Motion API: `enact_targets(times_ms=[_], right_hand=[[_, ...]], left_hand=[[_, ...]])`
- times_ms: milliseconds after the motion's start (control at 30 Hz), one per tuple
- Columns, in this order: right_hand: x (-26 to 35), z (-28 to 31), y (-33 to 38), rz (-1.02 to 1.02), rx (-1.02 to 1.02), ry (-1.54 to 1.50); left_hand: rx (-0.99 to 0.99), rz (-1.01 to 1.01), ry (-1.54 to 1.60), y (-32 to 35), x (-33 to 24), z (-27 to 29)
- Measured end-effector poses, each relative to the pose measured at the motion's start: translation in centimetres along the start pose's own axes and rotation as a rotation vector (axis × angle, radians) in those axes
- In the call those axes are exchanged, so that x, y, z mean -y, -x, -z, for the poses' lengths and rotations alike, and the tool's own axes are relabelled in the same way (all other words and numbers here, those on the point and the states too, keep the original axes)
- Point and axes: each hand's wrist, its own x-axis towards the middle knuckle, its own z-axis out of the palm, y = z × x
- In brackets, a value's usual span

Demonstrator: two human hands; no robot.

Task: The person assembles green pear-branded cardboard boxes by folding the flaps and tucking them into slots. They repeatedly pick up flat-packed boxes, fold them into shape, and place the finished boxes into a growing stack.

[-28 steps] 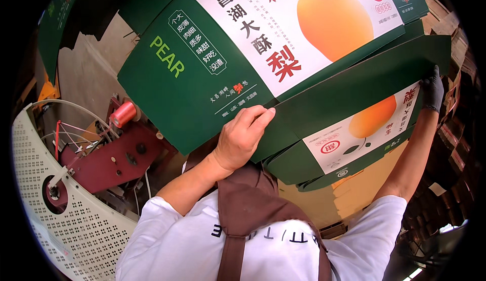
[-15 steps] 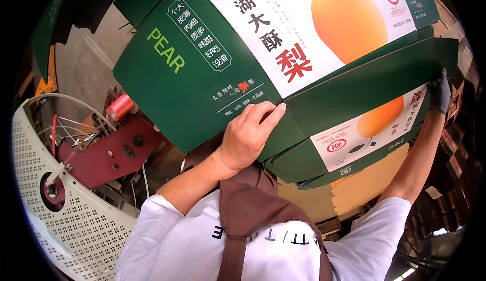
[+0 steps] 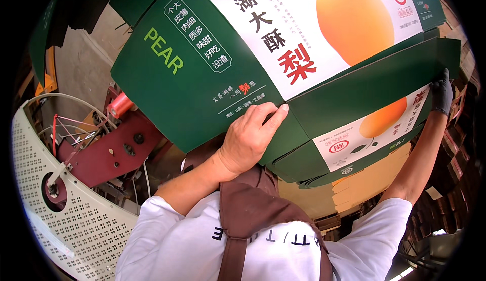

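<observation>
Head view shows a green carton (image 3: 263, 58) in front of the person, reaching past the upper edge of the view, with a large yellow-orange fruit (image 3: 357, 20) printed on its white panel. Compared with the earliest frame, the carton and both hands now lie somewhat more to the right; the hands keep almost the same pose on it. The bare left hand (image 3: 250, 136) is half curled and touches the carton at the near corner; whether it grips the board, I cannot tell. The right hand (image 3: 442, 93), in a dark glove, touches the right end of the folded side panel (image 3: 372, 86); its grip also I cannot tell.

At left stand a white cover with many holes (image 3: 81, 230), a dark red machine (image 3: 109, 152) and a red spool (image 3: 120, 105). Light brown cardboard (image 3: 349, 195) lies below the carton, which partly hides it. The left hand covers part of the carton's near edge.
</observation>
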Motion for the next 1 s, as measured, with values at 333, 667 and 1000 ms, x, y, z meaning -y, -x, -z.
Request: enact_targets(times_ms=[333, 667, 1000], right_hand=[[3.0, -0.8, 1.0, 0.04, -0.019, 0.312], [2.7, -1.9, 0.3, 0.129, -0.036, 0.284], [13.0, -3.3, 3.1, -0.384, -0.268, -0.866]], left_hand=[[0.02, 0.003, -0.01, 0.0, 0.0, 0.0], [0.094, 0.024, -0.03, -0.3, -0.1, 0.3], [0.16, 0.047, -0.026, -0.9, -0.8, 0.7]])
